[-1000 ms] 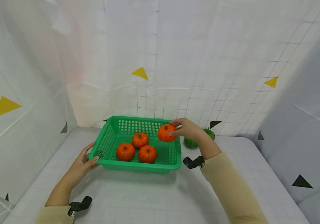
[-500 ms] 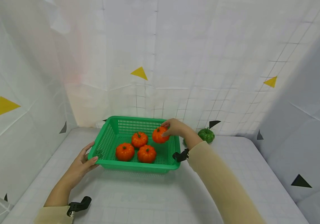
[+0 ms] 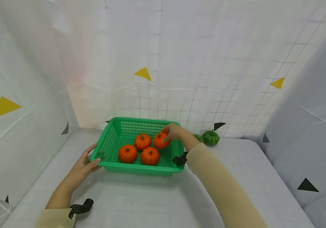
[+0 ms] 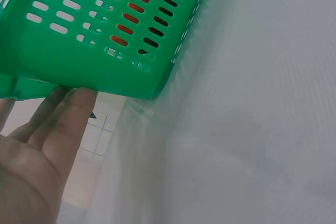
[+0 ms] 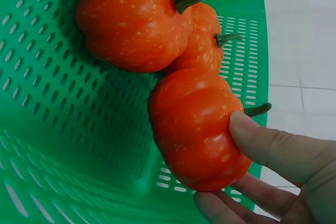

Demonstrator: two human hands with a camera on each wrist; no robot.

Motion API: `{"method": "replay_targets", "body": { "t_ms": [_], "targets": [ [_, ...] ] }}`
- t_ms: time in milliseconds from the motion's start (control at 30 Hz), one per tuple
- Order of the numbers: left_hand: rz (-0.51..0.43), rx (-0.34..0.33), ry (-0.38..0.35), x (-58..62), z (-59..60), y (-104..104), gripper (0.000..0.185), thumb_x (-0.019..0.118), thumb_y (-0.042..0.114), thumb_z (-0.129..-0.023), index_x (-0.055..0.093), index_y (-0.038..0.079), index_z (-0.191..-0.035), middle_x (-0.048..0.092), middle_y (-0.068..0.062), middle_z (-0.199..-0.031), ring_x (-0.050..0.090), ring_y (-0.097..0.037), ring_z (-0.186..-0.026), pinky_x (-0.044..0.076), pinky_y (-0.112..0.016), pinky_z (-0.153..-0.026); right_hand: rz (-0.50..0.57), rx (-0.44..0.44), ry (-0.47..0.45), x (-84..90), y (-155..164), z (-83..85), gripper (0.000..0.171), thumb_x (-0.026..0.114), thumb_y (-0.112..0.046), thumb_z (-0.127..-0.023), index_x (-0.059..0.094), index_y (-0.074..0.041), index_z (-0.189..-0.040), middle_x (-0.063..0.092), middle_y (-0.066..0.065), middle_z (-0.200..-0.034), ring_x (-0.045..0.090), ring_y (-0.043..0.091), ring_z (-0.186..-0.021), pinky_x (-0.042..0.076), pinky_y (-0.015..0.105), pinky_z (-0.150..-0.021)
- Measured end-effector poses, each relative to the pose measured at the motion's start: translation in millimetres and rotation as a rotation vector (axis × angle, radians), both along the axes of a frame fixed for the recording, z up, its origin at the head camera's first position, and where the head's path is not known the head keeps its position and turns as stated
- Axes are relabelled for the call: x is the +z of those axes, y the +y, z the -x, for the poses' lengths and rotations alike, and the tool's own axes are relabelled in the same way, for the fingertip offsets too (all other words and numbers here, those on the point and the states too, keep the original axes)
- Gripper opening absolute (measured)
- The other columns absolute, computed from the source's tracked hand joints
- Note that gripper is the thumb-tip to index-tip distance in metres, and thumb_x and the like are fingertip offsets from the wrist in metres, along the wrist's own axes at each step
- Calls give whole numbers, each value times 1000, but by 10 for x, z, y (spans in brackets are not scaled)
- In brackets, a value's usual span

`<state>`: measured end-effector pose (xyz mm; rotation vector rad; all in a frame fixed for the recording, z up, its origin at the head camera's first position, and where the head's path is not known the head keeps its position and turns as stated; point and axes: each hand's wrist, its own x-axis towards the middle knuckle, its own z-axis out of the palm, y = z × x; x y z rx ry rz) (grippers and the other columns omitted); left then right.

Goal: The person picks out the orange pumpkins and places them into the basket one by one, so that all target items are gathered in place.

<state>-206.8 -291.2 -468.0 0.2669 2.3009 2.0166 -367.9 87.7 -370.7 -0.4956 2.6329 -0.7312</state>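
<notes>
A green plastic basket with slotted walls stands on the white table. My left hand holds its left end, thumb at the front corner and fingers against the side; the left wrist view shows the fingertips under the rim. Inside the basket's right half, my right hand grips a small orange pumpkin between thumb and fingers. The right wrist view shows this pumpkin tilted, its green stem beside the thumb. Three more orange pumpkins sit in the basket to its left.
Two green pumpkins lie on the table right of the basket: one fully visible, the other partly behind the right forearm. White sheeting with yellow and black triangles encloses the table at the back and sides.
My right hand has moved left and down with the orange pumpkin, from above the basket's right end to beside the other pumpkins. My left hand keeps its place at the basket.
</notes>
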Motion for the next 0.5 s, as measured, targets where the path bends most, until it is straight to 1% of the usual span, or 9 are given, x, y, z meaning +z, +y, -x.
{"method": "replay_targets", "body": {
  "t_ms": [233,500],
  "targets": [
    [-4,1,-2,-11,6,-12,70,51,17,-96,7,32,-148,28,-22,-140,43,-33,-121,48,-31,-90,-25,-4,-51,-36,-46,51,53,74,-14,-79,54,-10,-128,48,10,-133,47,26,-118,49,35,-87],
    [11,-5,2,-7,-1,-7,69,51,17,-96,8,32,-148,28,-22,-141,41,-34,-122,47,-34,-92,-86,-2,-45,-112,-96,97,50,74,-13,-79,56,-11,-126,49,10,-132,50,25,-114,51,32,-82]
  ]
}}
